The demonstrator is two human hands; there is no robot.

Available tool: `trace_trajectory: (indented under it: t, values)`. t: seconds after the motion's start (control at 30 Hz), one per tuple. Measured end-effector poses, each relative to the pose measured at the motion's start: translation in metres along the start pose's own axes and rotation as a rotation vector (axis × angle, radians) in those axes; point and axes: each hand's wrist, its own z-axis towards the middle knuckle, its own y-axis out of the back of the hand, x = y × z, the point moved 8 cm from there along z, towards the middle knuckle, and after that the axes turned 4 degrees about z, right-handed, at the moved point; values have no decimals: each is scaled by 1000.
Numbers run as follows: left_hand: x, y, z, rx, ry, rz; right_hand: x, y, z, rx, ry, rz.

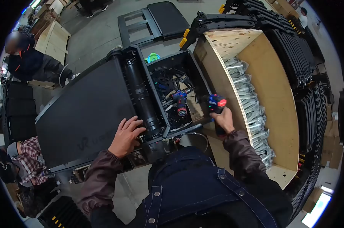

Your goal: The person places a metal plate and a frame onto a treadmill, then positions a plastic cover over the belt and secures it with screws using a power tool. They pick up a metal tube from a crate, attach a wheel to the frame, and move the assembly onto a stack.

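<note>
My right hand (225, 119) is closed round the handle of a blue and red power drill (217, 103), between the black tray and the wooden crate. Its front end points left over the tray's edge. My left hand (126, 136) rests with fingers spread on the near right corner of a black panel (92, 110), beside a dark roller (140, 91). The black tray (202, 76) holds a second blue and red power tool (181, 104), cables and small dark parts.
The wooden crate (280, 95) at right holds several plastic-wrapped metal parts (252, 110). Black frames are stacked beyond it. A grey metal frame (136, 28) and a green round object (153, 57) are ahead. One person (35, 62) stands at upper left, another (27, 161) at lower left.
</note>
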Motion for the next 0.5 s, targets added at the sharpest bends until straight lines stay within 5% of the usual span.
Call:
trace_trajectory:
  t: [0.2, 0.27, 0.33, 0.4, 0.43, 0.5]
  values:
    - [-6, -21, -84, -407, 500, -182, -60, -43, 39, -37, -199, -126]
    - [-7, -36, -141, -749, 808, -353, -58, -40, 43, 6, -161, -175]
    - [-17, -94, -200, -804, 1005, -457, -51, -33, 41, 74, -125, -306]
    - [-25, -161, -245, -841, 1253, -698, -31, -13, 34, -68, 7, -426]
    - [-38, -195, -262, -834, 1338, -820, 5, -4, 22, -300, 416, -436]
    - [-54, -252, -279, -727, 1426, -981, 55, -23, 20, -142, 237, -236]
